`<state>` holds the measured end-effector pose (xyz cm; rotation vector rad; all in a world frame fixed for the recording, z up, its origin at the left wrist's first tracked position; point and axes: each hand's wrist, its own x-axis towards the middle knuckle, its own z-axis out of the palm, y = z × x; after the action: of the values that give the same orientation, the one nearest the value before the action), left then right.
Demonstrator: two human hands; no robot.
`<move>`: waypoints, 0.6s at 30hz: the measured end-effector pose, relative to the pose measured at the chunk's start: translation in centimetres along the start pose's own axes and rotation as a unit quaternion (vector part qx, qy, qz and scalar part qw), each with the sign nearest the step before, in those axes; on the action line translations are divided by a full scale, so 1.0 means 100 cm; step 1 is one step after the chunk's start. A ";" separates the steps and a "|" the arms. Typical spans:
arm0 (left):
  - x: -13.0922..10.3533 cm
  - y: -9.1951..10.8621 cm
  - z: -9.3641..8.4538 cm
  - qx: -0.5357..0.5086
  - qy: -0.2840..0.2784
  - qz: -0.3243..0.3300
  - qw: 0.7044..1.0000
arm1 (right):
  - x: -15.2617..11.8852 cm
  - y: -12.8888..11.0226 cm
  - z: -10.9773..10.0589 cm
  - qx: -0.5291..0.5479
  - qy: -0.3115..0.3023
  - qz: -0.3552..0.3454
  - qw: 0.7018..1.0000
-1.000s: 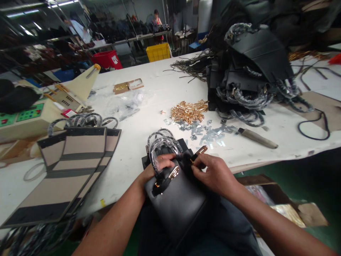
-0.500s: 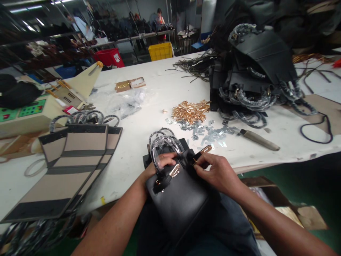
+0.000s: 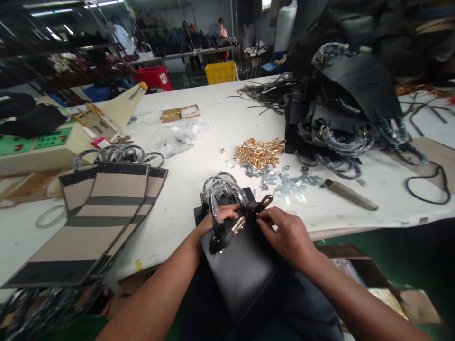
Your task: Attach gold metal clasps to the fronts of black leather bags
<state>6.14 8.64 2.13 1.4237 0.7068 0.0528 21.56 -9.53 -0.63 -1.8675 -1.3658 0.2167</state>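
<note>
A black handbag [image 3: 241, 270] rests on my lap against the table edge, its curved handles [image 3: 222, 189] wrapped in clear plastic. My left hand [image 3: 225, 215] grips the bag's top edge beneath the handles. Beside it, a short strap with a gold-coloured metal tip [image 3: 237, 226] lies across the front panel. My right hand [image 3: 286, 232] is at the bag's right side, thumb and forefinger pinched at the base of a second strap [image 3: 263, 203]. That strap's gold-rimmed, slotted end sticks up past the fingers. Whatever small part sits between the fingertips is mostly hidden.
On the white table [image 3: 192, 184] lie a heap of gold-coloured clasps [image 3: 259, 152], scattered metal plates [image 3: 284, 180] and a knife-like tool [image 3: 351, 195]. Black bags [image 3: 330, 113] are piled at right. Flat bag pieces [image 3: 106, 203] and a machine [image 3: 46, 147] stand left. Two people work far behind.
My view has shifted slightly, moving the scene right. The right-hand strap's gold end has turned more upright, with my right fingers still pinched at its base. My left hand keeps its grip.
</note>
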 end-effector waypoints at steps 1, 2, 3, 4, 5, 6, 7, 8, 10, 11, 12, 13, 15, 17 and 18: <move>0.002 -0.001 0.000 -0.004 -0.010 0.007 1.000 | -0.001 0.001 0.002 -0.013 0.008 -0.010 1.000; 0.003 -0.003 0.000 -0.009 -0.017 0.008 1.000 | -0.002 0.002 0.002 -0.025 0.017 -0.022 0.999; 0.004 -0.005 0.000 -0.017 -0.020 0.005 1.000 | -0.002 0.003 0.003 -0.036 0.023 -0.035 0.998; 0.005 -0.007 0.000 -0.024 -0.019 -0.001 1.000 | -0.001 0.003 0.003 -0.049 0.025 -0.048 0.997; 0.006 -0.009 0.001 -0.030 -0.012 -0.006 0.999 | 0.000 0.002 0.002 -0.061 0.024 -0.058 0.996; 0.006 -0.011 0.002 -0.035 -0.003 -0.008 0.999 | 0.001 0.002 0.001 -0.070 0.017 -0.062 0.995; 0.006 -0.012 0.002 -0.039 0.003 -0.006 0.999 | 0.003 0.001 0.000 -0.076 0.007 -0.057 0.995; 0.005 -0.014 0.003 -0.042 0.003 -0.001 0.999 | 0.005 -0.001 -0.002 -0.078 -0.006 -0.044 0.996; 0.003 -0.015 0.004 -0.046 -0.011 0.013 0.999 | 0.010 -0.004 -0.005 -0.080 -0.035 -0.016 0.996; 0.002 -0.015 0.004 -0.045 -0.019 0.019 0.999 | 0.012 -0.006 -0.006 -0.080 -0.051 -0.007 0.996; 0.002 -0.015 0.003 -0.042 -0.024 0.020 0.999 | 0.014 -0.007 -0.007 -0.079 -0.065 -0.002 0.995; 0.001 -0.015 0.003 -0.038 -0.022 0.019 0.999 | 0.016 -0.008 -0.008 -0.075 -0.076 0.000 0.994; 0.002 -0.016 0.002 -0.027 -0.013 0.012 0.999 | 0.017 -0.009 -0.010 -0.058 -0.095 0.002 0.994; 0.004 -0.017 0.001 -0.019 -0.006 0.005 1.000 | 0.017 -0.008 -0.009 -0.040 -0.101 0.001 0.994; 0.004 -0.017 0.001 -0.019 -0.004 0.004 1.000 | 0.016 -0.007 -0.008 -0.032 -0.097 -0.002 0.995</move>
<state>5.88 8.46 0.40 1.3888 0.6904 0.0665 22.13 -8.47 0.81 -1.9369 -1.5223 0.3640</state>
